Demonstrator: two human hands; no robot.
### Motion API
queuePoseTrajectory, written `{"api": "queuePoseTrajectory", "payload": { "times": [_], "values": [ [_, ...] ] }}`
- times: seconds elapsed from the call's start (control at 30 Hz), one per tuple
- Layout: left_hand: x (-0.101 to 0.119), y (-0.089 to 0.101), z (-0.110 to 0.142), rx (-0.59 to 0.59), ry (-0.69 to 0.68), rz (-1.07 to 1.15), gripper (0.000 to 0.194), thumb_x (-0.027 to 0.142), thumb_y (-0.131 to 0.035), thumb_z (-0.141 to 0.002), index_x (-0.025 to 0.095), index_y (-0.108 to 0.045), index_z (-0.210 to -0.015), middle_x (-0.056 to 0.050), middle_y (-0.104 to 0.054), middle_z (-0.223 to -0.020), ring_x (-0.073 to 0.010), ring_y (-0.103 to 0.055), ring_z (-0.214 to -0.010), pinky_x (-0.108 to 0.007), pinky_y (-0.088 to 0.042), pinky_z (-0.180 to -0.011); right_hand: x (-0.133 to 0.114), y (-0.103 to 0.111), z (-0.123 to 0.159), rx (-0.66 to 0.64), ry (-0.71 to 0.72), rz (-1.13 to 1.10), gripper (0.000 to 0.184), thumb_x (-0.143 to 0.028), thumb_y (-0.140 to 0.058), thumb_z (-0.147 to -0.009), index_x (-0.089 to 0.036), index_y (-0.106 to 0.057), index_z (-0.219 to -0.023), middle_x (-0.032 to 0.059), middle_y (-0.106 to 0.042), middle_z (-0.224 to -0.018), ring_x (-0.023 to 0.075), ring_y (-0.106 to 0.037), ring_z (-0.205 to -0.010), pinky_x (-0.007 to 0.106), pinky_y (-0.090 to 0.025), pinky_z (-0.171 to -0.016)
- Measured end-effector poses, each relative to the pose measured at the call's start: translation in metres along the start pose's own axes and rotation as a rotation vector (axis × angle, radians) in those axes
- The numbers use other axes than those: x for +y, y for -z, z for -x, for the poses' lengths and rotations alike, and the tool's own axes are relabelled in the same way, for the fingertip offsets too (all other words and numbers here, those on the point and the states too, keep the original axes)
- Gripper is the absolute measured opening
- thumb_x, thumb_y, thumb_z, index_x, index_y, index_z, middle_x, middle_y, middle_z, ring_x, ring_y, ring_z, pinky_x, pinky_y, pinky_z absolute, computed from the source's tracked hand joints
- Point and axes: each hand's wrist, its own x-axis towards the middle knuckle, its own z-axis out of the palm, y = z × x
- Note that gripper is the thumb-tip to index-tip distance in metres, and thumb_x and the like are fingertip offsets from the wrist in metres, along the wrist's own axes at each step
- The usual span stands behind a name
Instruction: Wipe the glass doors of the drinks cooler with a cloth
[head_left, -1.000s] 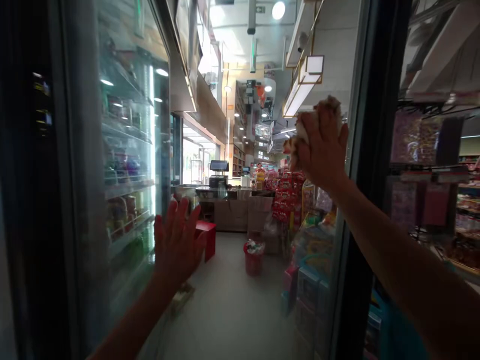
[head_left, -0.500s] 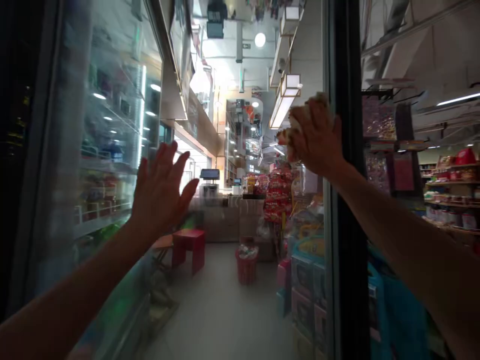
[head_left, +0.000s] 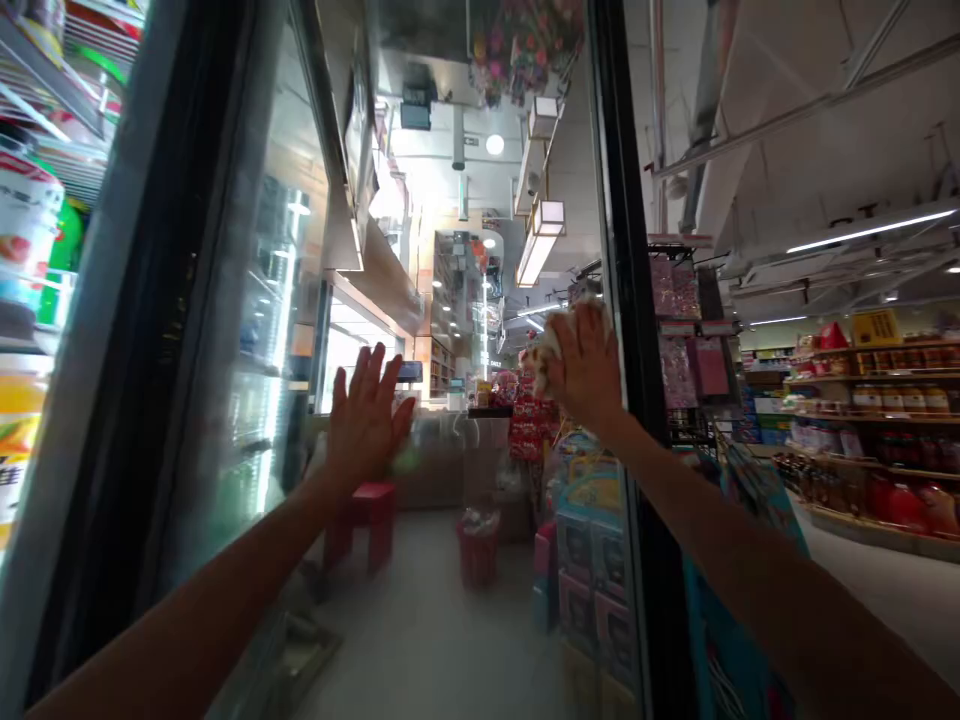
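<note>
A tall glass door [head_left: 465, 640] with a black frame [head_left: 637, 330] fills the middle of the view. Against its pane, near the right edge of the frame, my right hand [head_left: 589, 370] presses a crumpled cloth [head_left: 551, 350], pale with reddish-brown patches. The fingers lie over the cloth and partly hide it. Left of centre, my left hand [head_left: 366, 415] is raised with its fingers stretched out and apart, holding nothing. It is at the glass or just before it; whether the palm touches I cannot tell.
On the left, a lit cooler holds packaged goods [head_left: 26, 240] on wire shelves. A red stool [head_left: 371, 510], a red bin [head_left: 478, 545], a counter and stacked boxes [head_left: 592, 570] show in the glass. Shelves of jars [head_left: 892, 400] stand at the far right.
The view has turned right, bringing the cooler shelves into sight on the left. My right hand has gone down the glass with the cloth. The left hand stays raised, a little lower.
</note>
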Motion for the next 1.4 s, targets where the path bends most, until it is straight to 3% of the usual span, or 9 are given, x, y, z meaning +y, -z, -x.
{"api": "queuePoseTrajectory", "payload": {
  "times": [0.17, 0.3, 0.4, 0.6, 0.83, 0.97, 1.1, 1.23, 1.4],
  "values": [
    [0.007, 0.008, 0.000, -0.031, 0.029, 0.001, 0.055, 0.040, -0.029, -0.089, 0.010, -0.031, -0.136, -0.015, -0.023, -0.146, -0.0263, -0.013, -0.137, -0.050, -0.013, -0.109, -0.035, 0.019, 0.071, -0.238, 0.480, -0.102, 0.054, -0.034, -0.044, -0.083, -0.026, -0.032, -0.136, 0.0080, -0.026, -0.147, 0.0257, -0.016, -0.138, 0.051, -0.021, -0.108],
    [0.013, 0.014, -0.003, -0.067, 0.102, 0.035, 0.053, 0.037, -0.029, -0.090, 0.011, -0.033, -0.135, -0.015, -0.024, -0.146, -0.0262, -0.015, -0.137, -0.050, -0.016, -0.109, -0.022, 0.022, 0.006, -0.115, 0.207, -0.038, 0.052, -0.033, -0.040, -0.085, -0.022, -0.034, -0.135, 0.0104, -0.027, -0.147, 0.0283, -0.020, -0.136, 0.055, -0.019, -0.107],
    [0.022, 0.018, -0.008, -0.026, 0.218, 0.134, 0.049, 0.035, -0.029, -0.090, 0.012, -0.036, -0.133, -0.015, -0.027, -0.144, -0.0246, -0.017, -0.137, -0.050, -0.019, -0.108, -0.042, 0.018, -0.037, -0.005, 0.056, -0.055, 0.052, -0.031, -0.041, -0.084, -0.017, -0.036, -0.134, 0.0136, -0.026, -0.147, 0.0312, -0.019, -0.136, 0.057, -0.018, -0.106],
    [0.077, 0.039, -0.006, 0.133, 0.276, 0.525, 0.043, 0.034, -0.027, -0.092, 0.018, -0.039, -0.130, -0.011, -0.035, -0.141, -0.0174, -0.032, -0.131, -0.037, -0.031, -0.107, -0.119, 0.010, 0.017, -0.127, 0.609, -0.252, 0.053, -0.032, -0.048, -0.082, -0.014, -0.041, -0.132, 0.0131, -0.038, -0.141, 0.0257, -0.026, -0.134, 0.045, -0.022, -0.110],
    [0.155, 0.029, 0.006, 0.083, 0.135, 0.608, 0.050, 0.034, -0.030, -0.090, 0.013, -0.027, -0.136, -0.016, -0.031, -0.142, -0.0210, -0.024, -0.135, -0.043, -0.030, -0.108, -0.052, 0.027, 0.022, -0.061, 0.313, -0.201, 0.043, -0.030, -0.041, -0.086, -0.018, -0.045, -0.127, 0.0122, -0.034, -0.143, 0.0228, -0.028, -0.134, 0.051, -0.018, -0.109],
    [0.176, 0.022, -0.014, 0.115, 0.039, 0.504, 0.051, 0.033, -0.030, -0.090, 0.010, -0.028, -0.136, -0.014, -0.028, -0.144, -0.0206, -0.015, -0.137, -0.042, -0.019, -0.112, -0.026, 0.041, 0.039, -0.198, 0.423, -0.232, 0.055, -0.030, -0.043, -0.081, -0.018, -0.035, -0.134, 0.0109, -0.035, -0.143, 0.0227, -0.028, -0.134, 0.048, -0.021, -0.109],
    [0.187, 0.011, -0.027, 0.043, -0.062, 0.426, 0.049, 0.038, -0.032, -0.090, 0.011, -0.038, -0.131, -0.012, -0.038, -0.140, -0.0201, -0.022, -0.136, -0.040, -0.021, -0.112, -0.004, 0.060, 0.055, -0.034, 0.259, -0.183, 0.044, -0.021, -0.036, -0.083, -0.019, -0.045, -0.126, 0.0111, -0.045, -0.136, 0.0225, -0.039, -0.128, 0.049, -0.027, -0.106],
    [0.158, 0.003, -0.018, 0.043, 0.002, 0.294, 0.044, 0.028, -0.033, -0.090, 0.013, -0.040, -0.131, -0.011, -0.036, -0.141, -0.0221, -0.021, -0.136, -0.045, -0.022, -0.110, 0.001, 0.067, 0.058, 0.054, 0.004, -0.060, 0.042, -0.020, -0.036, -0.083, -0.017, -0.048, -0.123, 0.0126, -0.037, -0.141, 0.0265, -0.031, -0.132, 0.051, -0.029, -0.104],
    [0.033, 0.025, -0.001, 0.031, 0.417, 0.125, 0.048, 0.029, -0.031, -0.090, 0.007, -0.035, -0.133, -0.016, -0.028, -0.144, -0.0285, -0.017, -0.136, -0.051, -0.016, -0.110, -0.019, 0.050, 0.060, 0.045, -0.066, 0.008, 0.047, -0.024, -0.038, -0.084, -0.013, -0.042, -0.129, 0.0166, -0.035, -0.142, 0.0290, -0.027, -0.134, 0.054, -0.027, -0.104]
  ]
}}
